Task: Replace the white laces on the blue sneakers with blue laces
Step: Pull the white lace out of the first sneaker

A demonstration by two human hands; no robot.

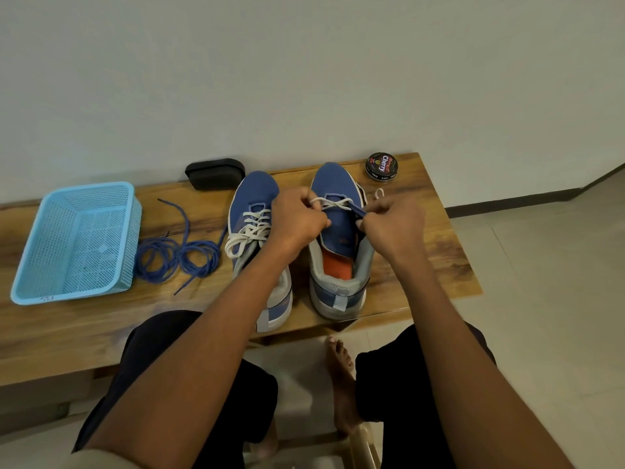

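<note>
Two blue sneakers stand side by side on the wooden table [439, 252], toes pointing away from me. The left sneaker [252, 211] is fully laced and tied with a white lace. On the right sneaker [333, 184] only the top rows of white lace [333, 203] show, and its tongue is pulled back over an orange insole. My left hand [296, 220] pinches the white lace at that shoe's left eyelets. My right hand [394, 223] grips the shoe's right eyelet edge. The blue laces [176, 253] lie coiled on the table, left of the shoes.
A light blue plastic basket [33, 265] sits at the table's left. A black case [214, 172] lies behind the left sneaker by the wall. A round shoe polish tin [381, 166] sits at the back right, with a small white hook [379, 193] in front of it.
</note>
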